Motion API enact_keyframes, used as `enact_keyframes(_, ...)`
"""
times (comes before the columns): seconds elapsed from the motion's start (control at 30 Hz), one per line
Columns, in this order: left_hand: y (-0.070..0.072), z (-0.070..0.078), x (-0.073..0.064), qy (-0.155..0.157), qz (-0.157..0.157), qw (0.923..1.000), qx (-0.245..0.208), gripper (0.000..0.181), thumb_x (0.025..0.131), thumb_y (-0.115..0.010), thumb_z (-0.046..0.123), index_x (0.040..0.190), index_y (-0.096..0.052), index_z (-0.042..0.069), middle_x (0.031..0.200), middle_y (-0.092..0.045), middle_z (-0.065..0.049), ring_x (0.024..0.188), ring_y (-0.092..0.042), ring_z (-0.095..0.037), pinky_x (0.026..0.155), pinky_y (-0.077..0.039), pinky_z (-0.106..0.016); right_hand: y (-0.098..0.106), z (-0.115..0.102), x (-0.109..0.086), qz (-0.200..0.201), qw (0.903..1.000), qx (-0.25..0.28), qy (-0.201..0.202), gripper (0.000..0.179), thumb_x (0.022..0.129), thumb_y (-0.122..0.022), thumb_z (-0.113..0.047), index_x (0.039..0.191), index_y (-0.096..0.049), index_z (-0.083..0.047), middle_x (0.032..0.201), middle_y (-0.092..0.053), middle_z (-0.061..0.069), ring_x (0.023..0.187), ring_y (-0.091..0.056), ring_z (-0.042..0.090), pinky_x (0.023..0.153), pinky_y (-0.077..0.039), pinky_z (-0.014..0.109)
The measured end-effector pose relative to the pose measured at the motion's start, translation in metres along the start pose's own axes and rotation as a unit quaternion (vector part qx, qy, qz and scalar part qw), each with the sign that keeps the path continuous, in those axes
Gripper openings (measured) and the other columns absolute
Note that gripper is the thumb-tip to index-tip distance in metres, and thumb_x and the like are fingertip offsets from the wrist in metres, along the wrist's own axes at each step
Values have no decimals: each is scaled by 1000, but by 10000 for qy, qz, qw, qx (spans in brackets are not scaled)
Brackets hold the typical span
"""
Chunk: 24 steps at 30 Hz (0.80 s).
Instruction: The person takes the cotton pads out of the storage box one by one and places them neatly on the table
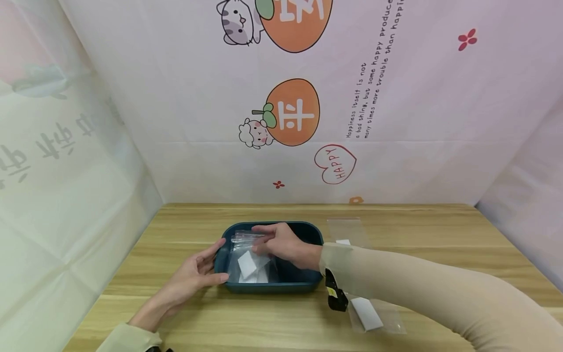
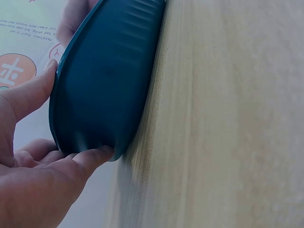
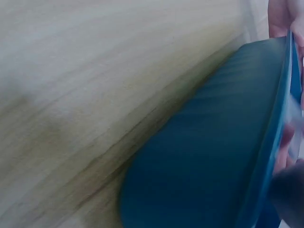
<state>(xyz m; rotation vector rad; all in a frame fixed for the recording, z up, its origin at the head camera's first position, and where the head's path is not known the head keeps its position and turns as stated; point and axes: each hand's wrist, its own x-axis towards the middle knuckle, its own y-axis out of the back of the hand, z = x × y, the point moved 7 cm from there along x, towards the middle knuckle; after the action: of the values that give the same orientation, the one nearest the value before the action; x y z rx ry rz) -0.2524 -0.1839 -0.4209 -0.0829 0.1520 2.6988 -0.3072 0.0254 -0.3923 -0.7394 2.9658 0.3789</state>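
A dark blue plastic bin (image 1: pixel 272 287) stands on the wooden table. Clear zip-lock bags (image 1: pixel 239 244) with white cards (image 1: pixel 247 264) in them lie in its left half. My left hand (image 1: pixel 193 274) grips the bin's left end, the thumb at the near rim and the fingers toward the far side; the left wrist view shows the fingers against the outer wall (image 2: pixel 104 80). Reaching over the bin from the right, my right hand (image 1: pixel 286 244) pinches a zip-lock bag between thumb and fingers above the others. In the right wrist view the bin's wall hides most of this hand.
To the bin's right, partly under my right forearm, lie clear bags with white cards (image 1: pixel 367 314). A printed cloth (image 1: pixel 198 166) hangs behind the table's back edge, and pale cloth (image 1: pixel 79 205) hangs at the left side. A black strap device (image 1: pixel 336 293) sits on my right wrist.
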Motion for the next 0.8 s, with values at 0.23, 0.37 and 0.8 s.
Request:
enact_keyframes(0.23,-1,0,0,27,-21,10000,7,89,98,-76,8,169,-21,9,174,-10,-16,155,-22,-41,110,-43,-27,-9,4,8,-635,9976,273,-98,70,96,-76,-7,158,-45,-1,120,-75,14,86,-70,18,75,-59,33)
enact_keyframes(0.37,-2,1,0,-18,-70,10000,2,90,99,-75,7,169,-20,9,174,-10,-18,155,-22,-42,109,-44,-27,-8,6,9,-656,9975,210,-172,70,95,-77,-5,157,-46,0,122,-74,14,79,-68,16,68,-56,29)
enact_keyframes(0.8,0,-1,2,-73,-82,9999,-96,92,98,-75,5,169,-16,6,174,-8,-20,155,-20,-43,107,-44,-24,-4,-7,2,-1028,9940,-351,-128,69,95,-78,-3,157,-47,0,73,-73,10,60,-64,13,66,-58,31)
